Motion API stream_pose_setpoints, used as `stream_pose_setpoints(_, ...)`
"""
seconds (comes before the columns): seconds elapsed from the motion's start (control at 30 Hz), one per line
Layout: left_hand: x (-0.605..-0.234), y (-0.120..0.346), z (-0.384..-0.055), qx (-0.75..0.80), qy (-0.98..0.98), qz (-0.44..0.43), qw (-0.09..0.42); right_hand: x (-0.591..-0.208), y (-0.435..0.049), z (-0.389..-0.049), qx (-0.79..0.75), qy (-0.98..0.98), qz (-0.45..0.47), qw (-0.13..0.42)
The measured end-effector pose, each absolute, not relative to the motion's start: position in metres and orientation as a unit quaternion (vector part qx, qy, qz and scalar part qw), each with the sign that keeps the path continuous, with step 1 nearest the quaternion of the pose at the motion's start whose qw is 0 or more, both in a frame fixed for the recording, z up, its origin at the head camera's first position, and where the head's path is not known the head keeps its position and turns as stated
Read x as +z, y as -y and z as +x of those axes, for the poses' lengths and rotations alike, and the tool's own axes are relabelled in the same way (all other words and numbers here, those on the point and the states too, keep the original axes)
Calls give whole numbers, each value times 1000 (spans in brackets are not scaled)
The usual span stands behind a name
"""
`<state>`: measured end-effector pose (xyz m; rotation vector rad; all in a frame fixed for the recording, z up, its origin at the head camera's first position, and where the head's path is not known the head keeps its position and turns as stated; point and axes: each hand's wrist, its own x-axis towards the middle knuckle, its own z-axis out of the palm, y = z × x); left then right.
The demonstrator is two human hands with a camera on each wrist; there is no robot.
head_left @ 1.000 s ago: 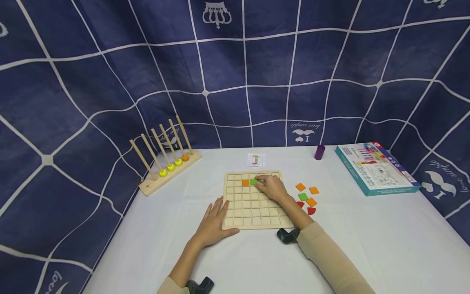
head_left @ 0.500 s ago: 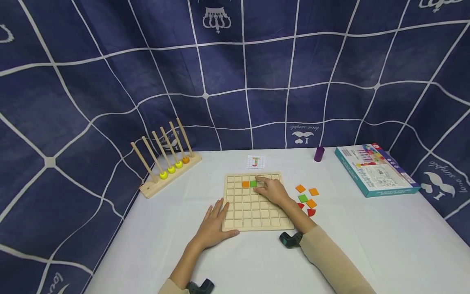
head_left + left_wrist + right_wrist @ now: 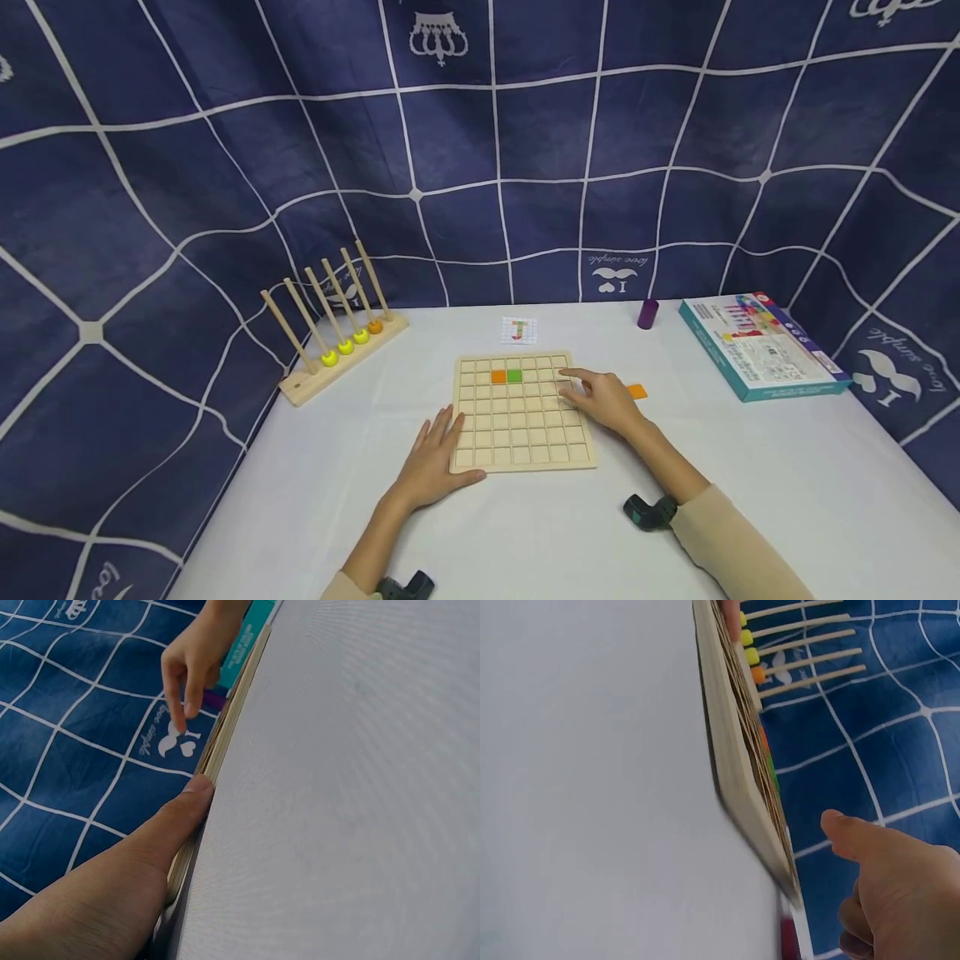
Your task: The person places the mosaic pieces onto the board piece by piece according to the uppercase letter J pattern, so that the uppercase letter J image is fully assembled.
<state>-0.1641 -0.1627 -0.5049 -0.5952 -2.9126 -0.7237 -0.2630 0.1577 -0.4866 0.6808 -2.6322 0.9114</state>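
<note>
A square wooden grid board lies flat on the white table. In its second row from the far side sit an orange square tile and a green square tile, side by side. My left hand rests at the board's near left corner, fingers straight over the left edge, thumb along the front edge. Over the board's right edge is my right hand, thumb and index finger apart with nothing between them; the right wrist view shows the hand holding nothing too. Another orange tile peeks out behind it; the remaining loose tiles are hidden.
Beyond the board lies a small pattern card. A wooden peg rack with yellow and orange beads stands at the far left. A purple cylinder and a flat teal-edged box are at the back right.
My right hand has let go of the green tile, which stays in its cell beside the orange one, and has moved right toward the loose tiles. The left hand has stayed put.
</note>
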Motion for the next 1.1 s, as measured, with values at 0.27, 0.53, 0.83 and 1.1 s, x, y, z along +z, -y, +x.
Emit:
stream_pose_setpoints(0.27,-502,164,-164,-238,951,-193,40,-488,-193,-256,284,927,180,165)
stream_pose_setpoints(0.53,-505,163,-165,-239,950,-195,44,-490,-205,-252,255,949,91,161)
stream_pose_setpoints(0.83,-509,163,-165,-236,952,-192,42,-494,-213,-253,257,958,34,124)
stream_pose_setpoints(1.1,-509,163,-166,-235,953,-189,38,-495,-214,-254,266,955,37,130)
